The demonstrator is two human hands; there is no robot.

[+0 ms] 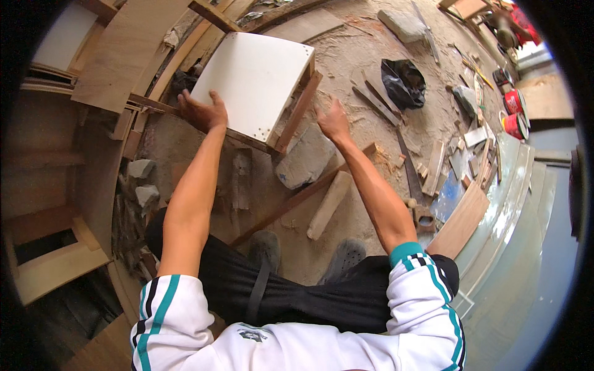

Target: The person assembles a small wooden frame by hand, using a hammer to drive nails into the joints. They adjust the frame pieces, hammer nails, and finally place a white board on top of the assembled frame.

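Note:
A small wooden frame piece with a white panel (257,80) on top lies ahead of me, left of the middle. Dark marks like nail or screw heads show at the panel's corners. A reddish-brown wooden bar (299,112) runs along its right side. At the near left corner of the panel is my left hand (205,112), fingers spread and thumb apart, seemingly touching the edge. My right hand (334,122) hovers to the right of the frame, apart from it, with thumb and forefinger separated and nothing visible between them. Its other fingers are partly curled.
A grey stone block (305,157) and a short wood offcut (329,205) lie before my feet. Right of them are a handsaw (408,162), a black plastic bag (403,83), scraps and red cans (515,125). Wooden cabinetry (55,161) stands left; glass-like sheets (513,247) lie right.

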